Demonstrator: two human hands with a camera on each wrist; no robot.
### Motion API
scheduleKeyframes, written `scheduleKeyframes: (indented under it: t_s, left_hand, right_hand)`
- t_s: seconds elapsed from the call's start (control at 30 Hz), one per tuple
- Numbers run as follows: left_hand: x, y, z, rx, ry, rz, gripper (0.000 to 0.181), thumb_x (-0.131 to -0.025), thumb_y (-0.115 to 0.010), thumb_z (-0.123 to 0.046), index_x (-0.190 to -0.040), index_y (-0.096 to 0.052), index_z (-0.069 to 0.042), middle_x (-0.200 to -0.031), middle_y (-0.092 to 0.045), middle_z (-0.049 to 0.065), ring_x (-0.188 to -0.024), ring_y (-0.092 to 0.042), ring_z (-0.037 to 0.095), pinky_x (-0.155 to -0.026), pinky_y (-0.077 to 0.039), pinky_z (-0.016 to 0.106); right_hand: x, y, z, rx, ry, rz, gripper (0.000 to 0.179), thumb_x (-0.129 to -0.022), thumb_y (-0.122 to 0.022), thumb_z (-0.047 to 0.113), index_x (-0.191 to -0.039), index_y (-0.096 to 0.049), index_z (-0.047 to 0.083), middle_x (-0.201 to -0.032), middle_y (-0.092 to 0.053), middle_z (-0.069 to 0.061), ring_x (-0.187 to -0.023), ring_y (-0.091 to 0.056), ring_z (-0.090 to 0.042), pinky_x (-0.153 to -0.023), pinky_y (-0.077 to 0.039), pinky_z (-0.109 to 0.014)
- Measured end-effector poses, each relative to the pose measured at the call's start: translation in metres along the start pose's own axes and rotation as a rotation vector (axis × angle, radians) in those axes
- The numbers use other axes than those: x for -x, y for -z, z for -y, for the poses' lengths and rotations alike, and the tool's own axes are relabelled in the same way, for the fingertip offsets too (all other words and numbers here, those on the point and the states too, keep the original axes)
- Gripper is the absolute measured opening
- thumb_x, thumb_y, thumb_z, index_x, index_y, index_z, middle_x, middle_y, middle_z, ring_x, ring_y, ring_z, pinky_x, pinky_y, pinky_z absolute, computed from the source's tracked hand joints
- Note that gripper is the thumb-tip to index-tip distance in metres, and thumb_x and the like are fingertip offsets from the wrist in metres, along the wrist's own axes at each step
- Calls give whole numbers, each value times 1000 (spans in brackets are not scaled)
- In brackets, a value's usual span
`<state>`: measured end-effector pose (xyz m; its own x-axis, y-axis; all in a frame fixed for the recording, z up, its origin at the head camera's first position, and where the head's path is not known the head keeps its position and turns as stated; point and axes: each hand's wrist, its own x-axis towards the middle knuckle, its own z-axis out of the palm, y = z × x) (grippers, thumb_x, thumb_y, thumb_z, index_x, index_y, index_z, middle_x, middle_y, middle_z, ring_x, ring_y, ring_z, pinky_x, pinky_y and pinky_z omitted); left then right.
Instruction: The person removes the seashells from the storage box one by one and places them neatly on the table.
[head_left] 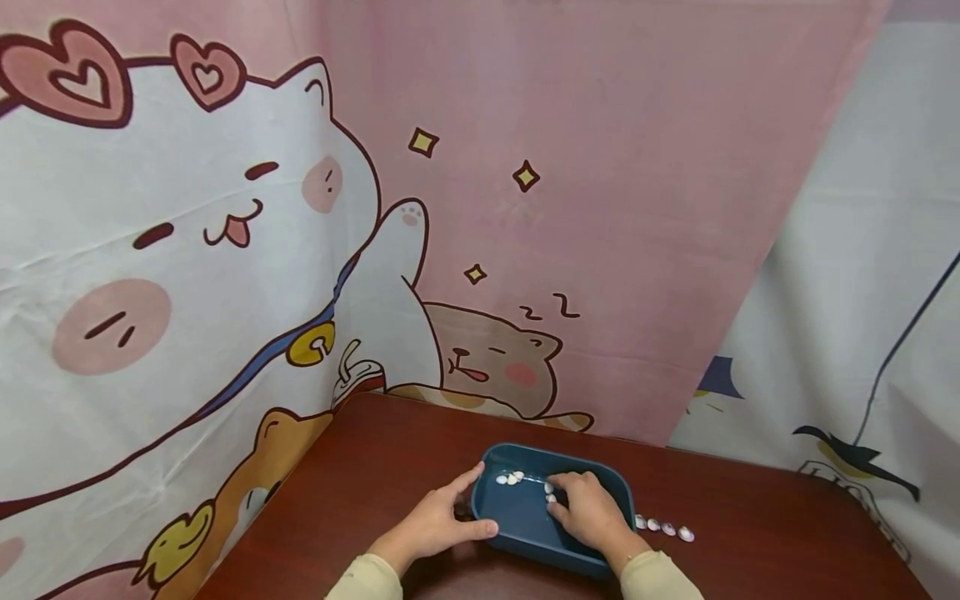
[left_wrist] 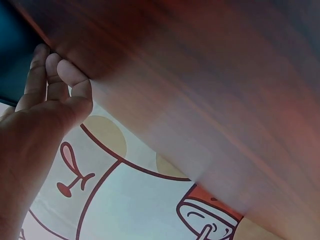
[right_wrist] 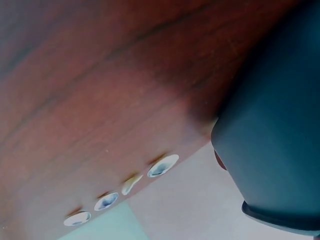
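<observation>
A dark blue rectangular basin (head_left: 525,521) sits on the table, with several small white seashells (head_left: 512,478) in its far left part. My left hand (head_left: 442,517) holds the basin's left end, thumb at the near corner and fingers along the side. In the left wrist view, bent fingers (left_wrist: 72,75) lie against its outer wall. My right hand (head_left: 592,512) reaches inside, fingers bent and thumb close to the fingertips. Between those tips shows a white shell (head_left: 551,498), apparently pinched, with another beside it. The right wrist view shows the basin wall (right_wrist: 280,150) but no hand.
Right of the basin, several seashells (head_left: 667,528) lie in a row on the dark red-brown wooden table (head_left: 405,450). The same row of shells (right_wrist: 106,201) shows in the right wrist view. A cartoon-printed cloth (head_left: 600,208) hangs behind and to the left.
</observation>
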<state>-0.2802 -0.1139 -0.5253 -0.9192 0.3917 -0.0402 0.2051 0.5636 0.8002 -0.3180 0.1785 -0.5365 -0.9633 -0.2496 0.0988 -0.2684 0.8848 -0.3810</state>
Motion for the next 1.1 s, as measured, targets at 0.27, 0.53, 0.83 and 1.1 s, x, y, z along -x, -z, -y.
scheduleKeyframes:
  t_s: [0.27, 0.53, 0.83, 1.1]
  left_hand:
    - [0, 1, 1, -2, -5, 0, 100, -89, -83, -57, -170, -31, -29, -151, -64, 15, -125, -69, 29, -105, -55, 61]
    - [-1, 1, 2, -6, -8, -1, 100, -89, -83, -57, -170, -31, -30, -150, -65, 14, -124, -70, 28, -104, -56, 61]
    - [-1, 0, 3, 1, -2, -4, 100, -89, -84, -56, -170, -32, -31, -150, -65, 14, -124, -69, 29, -105, -55, 62]
    - [-2, 0, 3, -3, -9, -5, 100, -89, -84, -56, -170, -31, -31, -152, -64, 14, -125, -69, 29, -105, -55, 62]
  right_hand:
    - [1, -1, -1, -29, 90, 8, 40, -92, -84, 22, -130, -76, 11, -130, -74, -8, -124, -65, -33, -109, -51, -60]
    - [1, -3, -2, -37, 140, 39, 39, -96, -81, 20, -134, -74, 14, -132, -75, -5, -114, -64, -27, -104, -52, -60]
    - [3, -3, -3, 4, 207, 14, 31, -94, -82, 18, -124, -79, 12, -123, -78, -3, -109, -67, -24, -98, -56, -54]
    - [3, -2, -3, 9, 235, 19, 21, -95, -81, 17, -116, -83, 12, -113, -77, -1, -109, -69, -24, -98, -58, -52]
